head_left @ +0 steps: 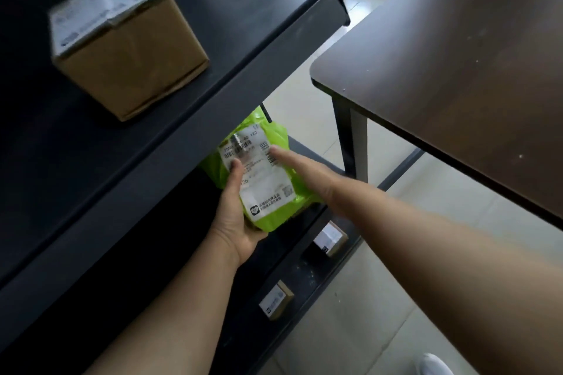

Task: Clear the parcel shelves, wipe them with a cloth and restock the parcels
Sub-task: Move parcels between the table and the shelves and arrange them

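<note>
Left hand (234,222) grips the green parcel (271,192) under the shelf (243,39); right hand (304,167) lays straight fingers (283,155) on it.

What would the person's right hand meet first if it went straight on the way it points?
The green parcel: the right hand points at its white label, nearly touching it, though depth is unclear.

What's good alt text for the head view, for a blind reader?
A person's left hand grips a green mailer bag with a shipping label below a dark shelf, while the right hand touches it with straight fingers. A cardboard box sits on that shelf; two small boxes lie below.
</note>
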